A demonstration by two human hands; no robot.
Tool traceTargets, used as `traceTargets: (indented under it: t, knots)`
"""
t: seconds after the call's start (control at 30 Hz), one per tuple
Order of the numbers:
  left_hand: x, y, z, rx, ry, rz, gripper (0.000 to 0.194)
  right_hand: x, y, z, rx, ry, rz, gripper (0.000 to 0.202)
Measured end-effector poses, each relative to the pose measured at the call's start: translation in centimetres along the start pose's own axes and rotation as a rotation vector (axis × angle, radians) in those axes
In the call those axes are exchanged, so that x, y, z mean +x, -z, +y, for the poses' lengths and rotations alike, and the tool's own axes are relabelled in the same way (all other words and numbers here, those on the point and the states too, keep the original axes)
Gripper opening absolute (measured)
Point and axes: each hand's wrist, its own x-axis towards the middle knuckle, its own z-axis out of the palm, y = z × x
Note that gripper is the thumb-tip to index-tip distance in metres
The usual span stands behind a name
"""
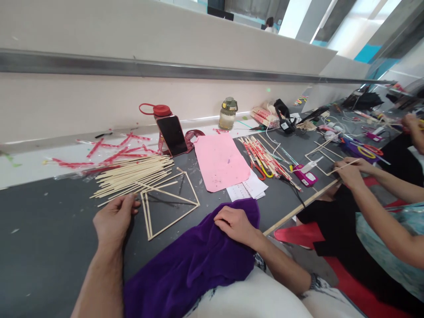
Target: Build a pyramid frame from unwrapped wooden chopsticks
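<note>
- Left hand (114,219) rested on the grey table (43,247), fingers curled loosely, tips touching the near-left corner of the stick frame (168,205); whether it actually pinched a stick, cannot tell.
- Stick frame lay flat on the table, between both hands, just in front of the loose stick pile (132,174).
- Right hand (236,224) lay on the purple cloth (195,265), fingers bent and pressing into the fabric, looked like a light grip on its top edge.
- Cloth draped from the table edge down over the lap.
- Step in hand, as a judgement: steadying or adjusting the frame's corner joint, cloth held by.
- Next move would call for a firm pinch on one stick without twisting the glued-looking joints; frame looked flimsy.
- Behind: phone (172,134) leaning on a red bottle (160,112), pink sheet (220,161).
- Co-worker's hand (347,172) at right held a stick over another frame.
</note>
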Motion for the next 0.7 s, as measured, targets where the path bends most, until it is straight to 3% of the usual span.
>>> traceTargets:
  t: [0.7]
  knots:
    - [-0.31,0.35,0.63,0.023,0.011,-0.016,0.028,-0.10,0.15,-0.22,-0.008,0.007,0.007,0.015]
